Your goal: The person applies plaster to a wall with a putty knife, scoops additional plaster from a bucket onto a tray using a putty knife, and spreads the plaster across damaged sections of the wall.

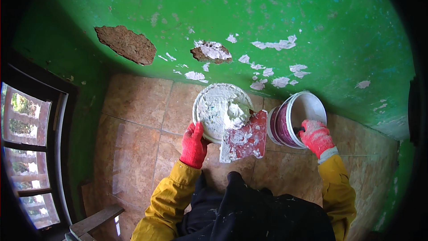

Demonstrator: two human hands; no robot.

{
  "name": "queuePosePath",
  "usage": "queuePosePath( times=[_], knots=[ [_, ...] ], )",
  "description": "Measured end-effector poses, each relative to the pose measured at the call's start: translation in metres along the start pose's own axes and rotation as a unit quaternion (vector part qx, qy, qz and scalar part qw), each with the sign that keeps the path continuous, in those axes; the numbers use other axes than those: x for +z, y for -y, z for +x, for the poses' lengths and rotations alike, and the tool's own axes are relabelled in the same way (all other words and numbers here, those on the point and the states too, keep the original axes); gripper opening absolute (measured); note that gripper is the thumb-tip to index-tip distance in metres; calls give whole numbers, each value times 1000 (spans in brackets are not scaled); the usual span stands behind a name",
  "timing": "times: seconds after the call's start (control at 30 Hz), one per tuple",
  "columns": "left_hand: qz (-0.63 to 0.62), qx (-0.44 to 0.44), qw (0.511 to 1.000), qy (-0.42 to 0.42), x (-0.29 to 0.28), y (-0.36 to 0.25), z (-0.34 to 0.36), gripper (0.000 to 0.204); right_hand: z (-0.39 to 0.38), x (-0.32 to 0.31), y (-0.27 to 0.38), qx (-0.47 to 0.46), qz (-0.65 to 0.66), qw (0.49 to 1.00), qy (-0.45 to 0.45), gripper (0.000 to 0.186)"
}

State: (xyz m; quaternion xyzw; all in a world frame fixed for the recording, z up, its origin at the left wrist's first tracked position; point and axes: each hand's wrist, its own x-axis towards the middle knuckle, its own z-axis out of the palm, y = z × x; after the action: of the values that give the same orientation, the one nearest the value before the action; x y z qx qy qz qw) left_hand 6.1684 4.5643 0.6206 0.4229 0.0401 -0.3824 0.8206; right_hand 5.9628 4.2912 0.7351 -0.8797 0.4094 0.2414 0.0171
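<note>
My left hand (194, 145), in a red glove, is closed on the near edge of a round white lid (213, 111). A heap of white putty (236, 115) sits on the lid's right part, and smears cover its surface. Across the lid's lower right edge lies a flat red spreader (249, 138) caked with putty; what supports it is hidden. On the right, a white bucket (285, 122) with a dark red band has its mouth facing up. My right hand (317, 137), gloved in red with whitish smears, is closed at the bucket's near rim around a dark handle, mostly hidden by the fingers.
Ahead stands a green wall (267, 9) with white patches and two holes showing brown material; the middle hole (209, 51) is partly filled white. Brown tiles (133, 151) cover the floor. A dark-framed window (31, 151) and a wooden piece (96, 219) are at left.
</note>
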Motion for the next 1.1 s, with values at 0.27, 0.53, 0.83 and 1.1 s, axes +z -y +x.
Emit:
queuePosePath(
  times=[0.27,0.53,0.83,1.1],
  knots=[
    [-50,36,998,-18,-27,-27,-2,26,-41,-29,72,-178,363,907,-121,48],
    [-95,100,990,-35,-36,-61,-8,26,-14,-1,161,-100,661,697,259,14],
    [-4,148,988,-51,-48,-107,-12,30,-3,3,236,-125,725,620,272,21],
    [-54,134,987,-65,-71,-131,1,22,-18,-1,267,-231,749,599,164,74]
  ],
)
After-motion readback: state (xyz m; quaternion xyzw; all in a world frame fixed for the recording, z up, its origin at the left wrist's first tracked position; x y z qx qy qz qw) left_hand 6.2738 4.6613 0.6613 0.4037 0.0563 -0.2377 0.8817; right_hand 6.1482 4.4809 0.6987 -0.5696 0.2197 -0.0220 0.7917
